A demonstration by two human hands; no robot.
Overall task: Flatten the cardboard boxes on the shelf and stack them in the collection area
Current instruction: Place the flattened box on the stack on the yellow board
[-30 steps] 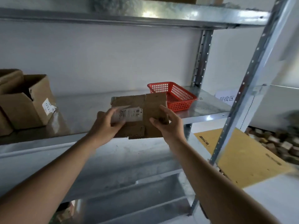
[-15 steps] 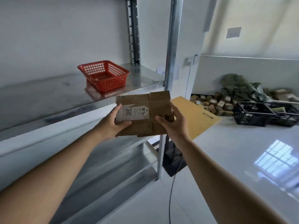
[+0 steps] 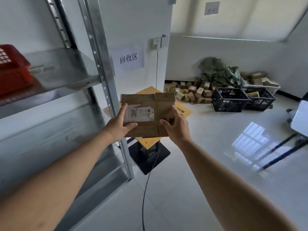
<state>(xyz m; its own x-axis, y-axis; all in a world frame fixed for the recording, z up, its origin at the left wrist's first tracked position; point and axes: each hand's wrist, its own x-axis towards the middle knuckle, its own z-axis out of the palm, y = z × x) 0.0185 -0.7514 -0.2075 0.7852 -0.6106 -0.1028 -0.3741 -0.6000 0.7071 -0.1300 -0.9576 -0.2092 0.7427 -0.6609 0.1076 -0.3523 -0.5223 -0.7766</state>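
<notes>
Now | left hand [image 3: 118, 126] and right hand [image 3: 176, 126] gripped the flattened box [image 3: 148, 114] by its sides | shelf [image 3: 66, 70] stood left.

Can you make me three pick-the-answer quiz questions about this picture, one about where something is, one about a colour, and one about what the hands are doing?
1. Where is the white paper sign with black writing?
A. On the white wall beside the grey metal shelf unit
B. On the floor
C. Inside a crate

2. What colour is the plastic mesh basket on the shelf?
A. Blue
B. Red
C. Green

3. What state is the brown cardboard box with a white label in?
A. Standing open on the shelf
B. Lying flat on the floor
C. Flattened and held in both hands

Answers:
1. A: the sign is stuck on the wall just right of the shelf's upright post.
2. B: the basket at the left edge is plainly red.
3. C: the left hand and the right hand grip the flat box at its sides, in the air.
</notes>
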